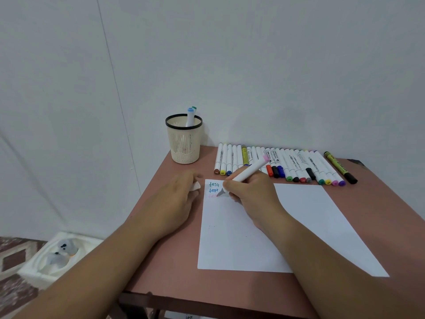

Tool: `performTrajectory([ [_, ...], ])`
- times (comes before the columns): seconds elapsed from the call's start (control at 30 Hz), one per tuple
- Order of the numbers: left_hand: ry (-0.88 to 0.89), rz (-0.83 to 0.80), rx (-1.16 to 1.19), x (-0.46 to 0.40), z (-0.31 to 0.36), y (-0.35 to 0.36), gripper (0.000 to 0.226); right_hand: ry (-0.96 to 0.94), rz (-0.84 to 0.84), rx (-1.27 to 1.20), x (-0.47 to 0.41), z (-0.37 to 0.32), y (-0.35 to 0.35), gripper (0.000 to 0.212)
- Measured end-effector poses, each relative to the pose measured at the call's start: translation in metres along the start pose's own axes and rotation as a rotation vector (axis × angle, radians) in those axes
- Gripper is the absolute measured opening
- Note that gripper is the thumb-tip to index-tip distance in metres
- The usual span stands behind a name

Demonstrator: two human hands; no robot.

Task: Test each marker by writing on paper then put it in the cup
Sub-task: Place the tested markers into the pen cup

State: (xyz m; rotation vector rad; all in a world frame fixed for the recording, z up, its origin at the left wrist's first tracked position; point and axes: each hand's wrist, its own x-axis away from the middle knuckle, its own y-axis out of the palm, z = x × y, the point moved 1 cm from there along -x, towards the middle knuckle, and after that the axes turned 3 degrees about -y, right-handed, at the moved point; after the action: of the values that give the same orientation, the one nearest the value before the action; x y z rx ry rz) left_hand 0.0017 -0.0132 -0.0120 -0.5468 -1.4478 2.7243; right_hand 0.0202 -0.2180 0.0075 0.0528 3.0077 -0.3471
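Note:
My right hand (250, 192) grips a white marker with a pink end (249, 170), its tip touching the top left corner of a white sheet of paper (264, 238). Two lines of "test" in teal and blue are written there, with a faint pink line below them. My left hand (177, 196) rests on the table just left of the paper, closed around a small white cap (195, 186). A cream mesh cup with a black rim (184, 141) stands at the table's back left and holds two markers (190, 116). A row of several markers (282, 164) lies behind the paper.
The brown table (174, 261) stands against a white wall. A dark yellow-printed marker (340, 166) lies at the row's right end. On the floor to the left sits a white foam box (59, 252) with a small grey toy inside.

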Motion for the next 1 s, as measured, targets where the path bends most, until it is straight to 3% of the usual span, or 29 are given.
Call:
performTrajectory([
  [0.1,-0.084,0.010,0.072,-0.001,0.001,0.000,0.034,-0.011,0.024,-0.026,-0.001,0.001,0.000,0.013],
  [0.23,-0.136,0.112,0.126,0.000,0.002,-0.004,0.033,-0.055,0.013,-0.371,0.001,-0.001,-0.004,0.017],
  [0.3,-0.153,0.177,0.169,0.001,0.001,-0.009,0.033,-0.083,-0.014,-0.430,0.003,-0.003,-0.004,0.019],
  [0.43,-0.166,0.210,0.246,0.002,0.006,-0.014,0.044,-0.133,-0.048,-0.416,0.008,-0.008,-0.003,0.025],
  [0.67,-0.081,0.164,0.234,0.005,0.007,-0.013,0.035,-0.166,-0.106,-0.399,0.011,-0.011,-0.002,0.027],
  [1.0,0.073,0.162,0.199,0.009,0.013,-0.012,0.040,-0.242,-0.205,-0.234,0.015,-0.010,0.001,0.021],
])
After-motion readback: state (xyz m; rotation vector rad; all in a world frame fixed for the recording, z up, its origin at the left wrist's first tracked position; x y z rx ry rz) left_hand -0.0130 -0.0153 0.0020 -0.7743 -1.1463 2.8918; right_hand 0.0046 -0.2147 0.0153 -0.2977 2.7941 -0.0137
